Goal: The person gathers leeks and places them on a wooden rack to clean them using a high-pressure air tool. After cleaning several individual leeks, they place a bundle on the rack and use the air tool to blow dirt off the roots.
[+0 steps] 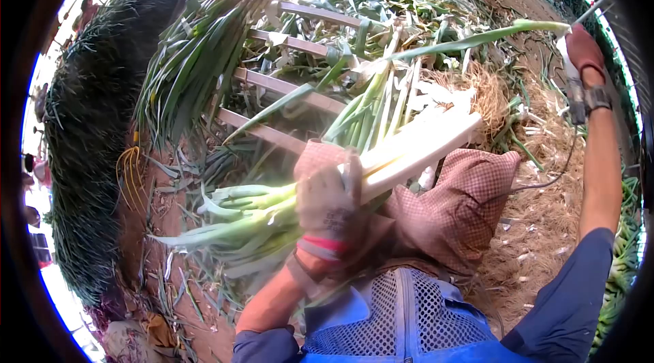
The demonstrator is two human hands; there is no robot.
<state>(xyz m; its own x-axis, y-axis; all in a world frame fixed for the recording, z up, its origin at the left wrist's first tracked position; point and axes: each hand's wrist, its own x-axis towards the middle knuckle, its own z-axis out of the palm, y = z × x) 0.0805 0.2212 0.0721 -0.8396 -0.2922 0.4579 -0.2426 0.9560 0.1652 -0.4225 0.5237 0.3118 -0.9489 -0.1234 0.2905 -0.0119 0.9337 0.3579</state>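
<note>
Left hand (328, 192): grip clenched around a bunch of leeks (422, 152). Right hand (586, 51): grip closed on a tool (577, 104), beside a long green leaf (470, 42).

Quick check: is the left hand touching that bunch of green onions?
Touching. The head view shows the left hand wrapped around the bunch of green onions, green leaves on one side, white stalks the other.

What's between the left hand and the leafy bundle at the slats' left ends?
Head view: pale slats, with a long green leaf across them, lie between the left hand and the leafy bundle.
</note>
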